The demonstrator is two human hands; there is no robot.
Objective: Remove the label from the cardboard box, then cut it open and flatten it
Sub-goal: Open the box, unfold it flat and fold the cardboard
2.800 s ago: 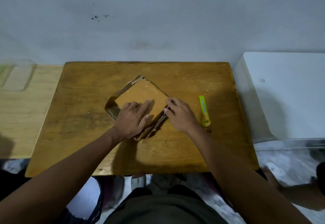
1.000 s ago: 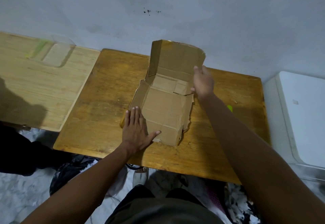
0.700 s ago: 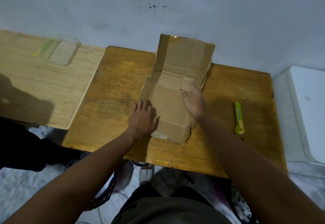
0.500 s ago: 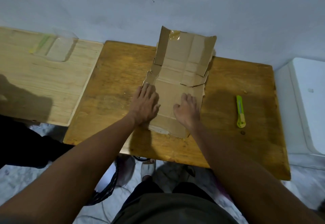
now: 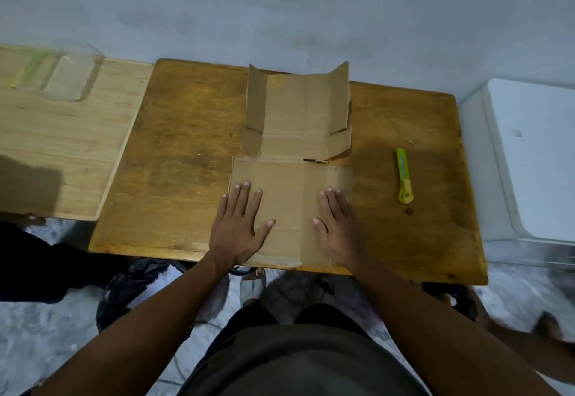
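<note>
The cardboard box [image 5: 295,134] lies unfolded on the wooden table [image 5: 186,153], stretching from the near edge to the far edge. Its near panels lie flat; the far side flaps still curl upward. My left hand [image 5: 239,224] presses palm-down on the near left part of the cardboard, fingers spread. My right hand [image 5: 337,224] presses flat on the near right part. Neither hand grips anything. A green utility knife [image 5: 404,179] lies on the table to the right of the cardboard, apart from both hands. No label is visible on the cardboard.
A lighter wooden surface [image 5: 62,146] adjoins the table on the left, with a clear plastic tray [image 5: 59,76] at its far end. A white box-like unit [image 5: 535,159] stands to the right. A wall runs right behind the table.
The folded box has been opened out; its far panel, standing upright a second ago, has dropped nearly flat. My right hand left the far flap and now presses the near cardboard.
</note>
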